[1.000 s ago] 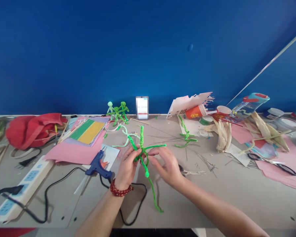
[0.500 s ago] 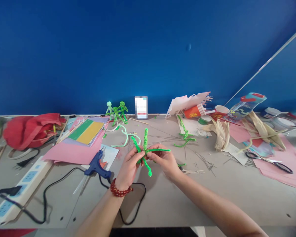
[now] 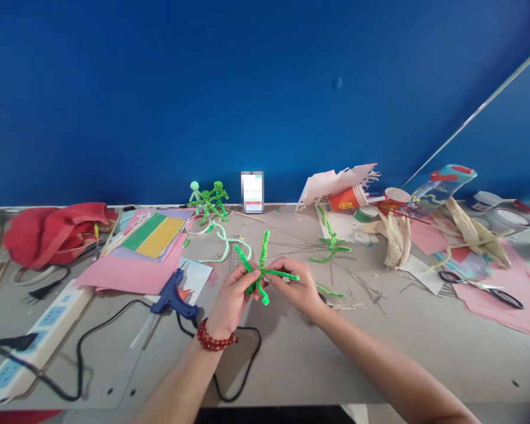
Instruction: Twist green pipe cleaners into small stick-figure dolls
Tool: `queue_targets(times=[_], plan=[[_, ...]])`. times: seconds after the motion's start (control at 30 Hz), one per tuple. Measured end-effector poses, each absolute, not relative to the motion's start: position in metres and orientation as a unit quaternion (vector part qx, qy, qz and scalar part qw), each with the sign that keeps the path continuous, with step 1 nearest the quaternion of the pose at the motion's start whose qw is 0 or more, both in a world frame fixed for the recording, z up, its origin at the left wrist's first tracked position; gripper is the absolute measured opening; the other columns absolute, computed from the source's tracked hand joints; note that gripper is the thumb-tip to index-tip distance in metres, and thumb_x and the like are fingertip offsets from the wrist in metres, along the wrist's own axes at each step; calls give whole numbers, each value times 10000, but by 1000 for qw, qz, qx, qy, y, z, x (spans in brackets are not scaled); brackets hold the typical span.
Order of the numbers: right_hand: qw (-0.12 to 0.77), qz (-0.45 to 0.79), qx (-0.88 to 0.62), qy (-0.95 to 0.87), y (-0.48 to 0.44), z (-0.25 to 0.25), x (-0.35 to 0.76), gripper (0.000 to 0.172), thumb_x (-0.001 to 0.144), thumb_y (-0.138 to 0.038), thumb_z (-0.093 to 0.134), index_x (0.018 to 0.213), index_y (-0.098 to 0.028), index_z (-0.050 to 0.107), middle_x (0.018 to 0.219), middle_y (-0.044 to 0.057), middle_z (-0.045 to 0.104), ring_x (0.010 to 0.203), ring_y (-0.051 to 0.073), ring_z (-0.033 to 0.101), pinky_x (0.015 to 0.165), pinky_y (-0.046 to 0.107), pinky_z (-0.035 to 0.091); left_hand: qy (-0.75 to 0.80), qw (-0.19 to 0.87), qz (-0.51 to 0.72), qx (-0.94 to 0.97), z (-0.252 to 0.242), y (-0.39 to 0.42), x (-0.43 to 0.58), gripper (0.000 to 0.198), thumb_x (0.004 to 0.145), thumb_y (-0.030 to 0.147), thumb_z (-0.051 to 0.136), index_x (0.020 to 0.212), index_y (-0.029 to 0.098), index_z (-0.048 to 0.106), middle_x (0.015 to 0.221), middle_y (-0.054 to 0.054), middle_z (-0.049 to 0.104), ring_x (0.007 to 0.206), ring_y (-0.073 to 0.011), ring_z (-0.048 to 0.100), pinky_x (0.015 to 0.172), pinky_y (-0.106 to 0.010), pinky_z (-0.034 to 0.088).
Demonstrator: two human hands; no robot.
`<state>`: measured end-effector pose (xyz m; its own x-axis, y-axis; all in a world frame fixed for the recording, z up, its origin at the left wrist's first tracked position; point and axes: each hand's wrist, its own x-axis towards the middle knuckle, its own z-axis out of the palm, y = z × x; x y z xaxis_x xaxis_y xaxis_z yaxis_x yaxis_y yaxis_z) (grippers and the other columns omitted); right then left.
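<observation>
Along the far left of the tabletop lie a red cloth bag and a white power strip, with a sheet of pink card beyond a blue hot glue gun. Next comes the left hand, a red bead bracelet on its wrist, closed on a green pipe-cleaner piece. That piece is held up over the table in front of the person, its arms radiating from a twisted centre. The right hand pinches an arm close by, so the hands are together, nearly touching. The step in hand appears to be twisting the join; tightening it seems to call for a firm grip at the centre. Farther right lie dried corn husks and black-handled scissors.
</observation>
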<state>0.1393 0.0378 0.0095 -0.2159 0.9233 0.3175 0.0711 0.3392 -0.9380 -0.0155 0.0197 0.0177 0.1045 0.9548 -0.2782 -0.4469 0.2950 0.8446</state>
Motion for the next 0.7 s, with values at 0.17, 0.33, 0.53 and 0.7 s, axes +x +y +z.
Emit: queue_targets(times=[0.17,0.33,0.53,0.7], plan=[[488,436,-378,-654,36,11,141,54,828,-210,631,844,-208,683,789,35,713,718,178,673,676,289,537,420,682,508,317,23,17,-15,161,764,282,710,742,163,603,575,36,551,508,-79,481,504,-207,406],[493,559,-363,-559,38,3,142,133,807,-305,694,869,-202,640,765,22,688,684,173,675,594,274,534,424,660,500,366,29,15,-18,167,732,259,735,809,164,621,712,8,597,626,-104,521,543,-215,419],[497,596,-335,-535,40,4,143,142,818,-319,689,827,-189,633,694,14,691,603,132,624,563,247,501,441,623,500,410,25,15,-18,145,781,271,689,862,174,619,750,-8,607,684,-134,555,548,-235,410],[489,577,-349,-553,41,-1,142,169,823,-345,677,834,-183,628,685,20,694,583,133,616,543,244,482,445,614,496,423,23,15,-17,156,796,304,679,825,168,608,726,5,572,632,-108,505,533,-224,402]])
